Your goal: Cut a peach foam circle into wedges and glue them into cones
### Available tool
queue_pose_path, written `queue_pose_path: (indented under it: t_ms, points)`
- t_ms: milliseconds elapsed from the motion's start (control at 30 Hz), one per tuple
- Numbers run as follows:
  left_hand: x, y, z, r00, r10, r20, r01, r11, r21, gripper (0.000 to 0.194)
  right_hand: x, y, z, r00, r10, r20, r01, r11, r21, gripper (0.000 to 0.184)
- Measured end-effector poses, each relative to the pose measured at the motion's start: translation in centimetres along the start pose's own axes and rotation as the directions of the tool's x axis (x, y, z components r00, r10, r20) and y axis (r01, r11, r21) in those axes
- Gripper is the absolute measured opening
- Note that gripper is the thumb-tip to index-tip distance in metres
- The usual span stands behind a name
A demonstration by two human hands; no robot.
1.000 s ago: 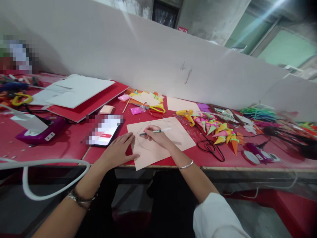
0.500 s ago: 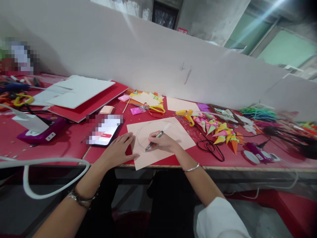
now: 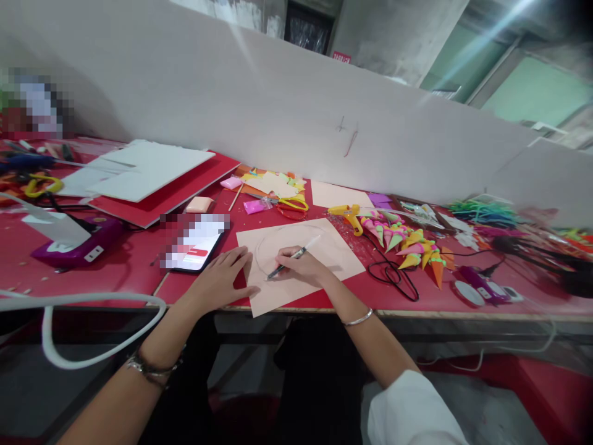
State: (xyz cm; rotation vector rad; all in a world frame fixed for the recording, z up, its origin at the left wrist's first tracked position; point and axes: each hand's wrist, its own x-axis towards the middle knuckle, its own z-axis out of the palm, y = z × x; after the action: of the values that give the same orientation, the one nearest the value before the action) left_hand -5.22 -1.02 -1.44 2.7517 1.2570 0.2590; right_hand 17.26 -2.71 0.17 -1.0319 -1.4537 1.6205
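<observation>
A peach sheet of paper (image 3: 324, 272) lies turned at an angle near the front edge of the red table, with a large curved line drawn on it. My right hand (image 3: 296, 264) grips a pen (image 3: 280, 269), its tip down at the left part of the sheet, close to the line's lower end. Flat on the table and the sheet's left edge rests my left hand (image 3: 227, 281), fingers stretched out and thumb apart. Just beyond that hand is a phone (image 3: 199, 247) with a lit screen, partly blurred out.
Behind the sheet are yellow-handled scissors (image 3: 294, 203) and a yellow glue gun (image 3: 348, 216), its black cord (image 3: 393, 281) coiled to the right. Colourful cone shapes (image 3: 417, 250) lie beside it. White boards (image 3: 157, 167) stand stacked at left, near a purple power strip (image 3: 76, 250).
My right hand has shifted slightly left with the pen, which leans lower now. My left hand has stayed in place on the sheet.
</observation>
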Motion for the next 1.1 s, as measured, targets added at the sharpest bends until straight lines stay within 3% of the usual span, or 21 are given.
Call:
queue_pose_path:
  t_ms: [133,333,500,700,833,1000,1100]
  points:
    - [0.0,-0.1,0.1,1.000,-0.006,0.011,0.006,1.000,0.001,0.082,-0.5,0.0,-1.0,0.998,0.051,0.040,-0.047,0.994,-0.101,0.031]
    - [0.1,0.0,0.0,1.000,-0.007,0.013,0.007,1.000,-0.013,0.083,2.3,0.3,-0.2,0.992,-0.072,-0.099,0.078,0.996,0.049,0.025]
    - [0.0,0.0,-0.1,1.000,-0.006,0.011,0.006,1.000,-0.016,0.080,4.1,0.9,0.5,0.973,-0.145,-0.181,0.144,0.989,-0.017,0.026]
    - [0.0,0.0,-0.1,1.000,-0.001,0.000,0.001,1.000,-0.031,0.080,2.1,0.3,0.0,0.991,-0.074,-0.114,0.060,0.991,-0.121,0.032]
    - [0.0,-0.1,0.1,1.000,-0.005,-0.005,0.005,0.999,-0.039,0.080,1.4,0.0,-0.6,0.989,-0.063,-0.137,0.043,0.988,-0.147,0.042]
    - [-0.1,-0.1,0.1,1.000,-0.006,-0.002,0.006,0.999,-0.045,0.081,-0.3,-0.4,-2.6,0.945,-0.159,-0.287,0.135,0.986,-0.101,0.033]
    - [-0.1,0.0,0.0,1.000,-0.006,0.002,0.006,0.999,-0.035,0.080,-3.0,-0.5,-4.5,0.887,-0.200,-0.415,0.088,0.958,-0.274,0.031]
